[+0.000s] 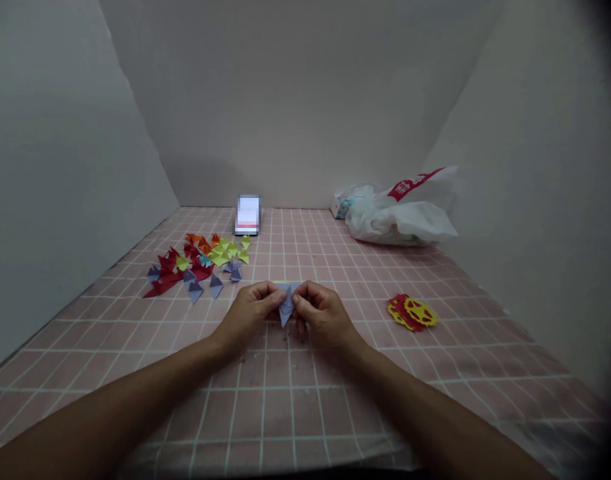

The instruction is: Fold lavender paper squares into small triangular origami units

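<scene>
Between my two hands is a small piece of folded lavender paper (286,309), its pointed end facing down toward me. My left hand (249,312) pinches its left side with thumb and fingers. On the other side, my right hand (325,313) is closed with the thumb and index finger on the paper's right edge. A strip of yellow-green (281,282) shows just behind the folded paper; what it belongs to is hidden. Some of the paper's folds are covered by my fingers.
Folded paper pieces (220,252) in red, orange, yellow and lavender lie at the left. A phone (248,215) stands behind them. Red and yellow cut-out discs (419,312) lie at right. Farther back are a white plastic bag (400,220) and a small box (341,205). Walls enclose the checked tablecloth (305,413).
</scene>
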`<state>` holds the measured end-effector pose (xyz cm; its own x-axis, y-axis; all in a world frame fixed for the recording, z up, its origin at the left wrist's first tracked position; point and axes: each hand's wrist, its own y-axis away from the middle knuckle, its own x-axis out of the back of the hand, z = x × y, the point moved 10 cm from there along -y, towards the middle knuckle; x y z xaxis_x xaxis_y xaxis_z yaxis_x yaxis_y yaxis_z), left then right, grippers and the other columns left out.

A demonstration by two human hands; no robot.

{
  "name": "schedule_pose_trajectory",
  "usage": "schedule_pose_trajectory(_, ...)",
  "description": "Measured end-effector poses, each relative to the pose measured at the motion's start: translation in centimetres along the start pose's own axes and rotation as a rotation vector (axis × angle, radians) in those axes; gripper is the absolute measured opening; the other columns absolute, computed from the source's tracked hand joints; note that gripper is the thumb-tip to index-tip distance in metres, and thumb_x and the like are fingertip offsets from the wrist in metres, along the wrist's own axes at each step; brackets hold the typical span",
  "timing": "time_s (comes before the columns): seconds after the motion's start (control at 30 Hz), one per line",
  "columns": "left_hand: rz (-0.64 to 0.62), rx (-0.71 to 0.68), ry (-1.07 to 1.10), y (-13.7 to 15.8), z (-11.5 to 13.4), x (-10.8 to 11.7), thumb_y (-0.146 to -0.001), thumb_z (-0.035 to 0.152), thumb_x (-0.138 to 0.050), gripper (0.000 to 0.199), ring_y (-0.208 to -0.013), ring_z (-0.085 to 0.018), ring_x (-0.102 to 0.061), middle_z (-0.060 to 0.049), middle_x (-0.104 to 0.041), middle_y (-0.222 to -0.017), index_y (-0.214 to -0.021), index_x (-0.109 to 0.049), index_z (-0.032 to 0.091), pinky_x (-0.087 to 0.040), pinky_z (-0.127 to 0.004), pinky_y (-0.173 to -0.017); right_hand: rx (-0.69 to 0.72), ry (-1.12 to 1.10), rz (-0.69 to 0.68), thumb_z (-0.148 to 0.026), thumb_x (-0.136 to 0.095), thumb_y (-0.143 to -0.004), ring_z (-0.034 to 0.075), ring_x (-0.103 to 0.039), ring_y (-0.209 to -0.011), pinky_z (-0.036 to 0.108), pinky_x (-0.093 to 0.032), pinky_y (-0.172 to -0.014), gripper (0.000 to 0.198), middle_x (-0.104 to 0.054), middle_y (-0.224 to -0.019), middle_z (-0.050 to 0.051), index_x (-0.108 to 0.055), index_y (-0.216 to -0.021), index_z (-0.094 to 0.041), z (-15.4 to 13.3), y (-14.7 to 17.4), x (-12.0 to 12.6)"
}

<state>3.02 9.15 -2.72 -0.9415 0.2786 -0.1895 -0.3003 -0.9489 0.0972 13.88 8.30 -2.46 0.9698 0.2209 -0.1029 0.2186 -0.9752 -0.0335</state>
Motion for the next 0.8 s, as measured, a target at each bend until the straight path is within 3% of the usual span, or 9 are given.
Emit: schedule_pose_trajectory(0.8, 0.049, 0.068, 0.098, 0.2, -0.13, 0.01, -0.073, 0.038, -0.078, 0.028, -0.06, -0.012, -0.06, 0.001, -0.063, -0.066, -0.074, -0.066, 0.013, -0.052, -0.025, -0.06, 0.045, 0.117, -0.009, -0.033, -0.058, -0.088, 0.009, -0.047, -0.039, 0.021, -0.037, -0.039, 0.019, -0.051, -0.051, -0.006, -0.055, -0.074, -0.021, -0.9, 0.22, -0.18)
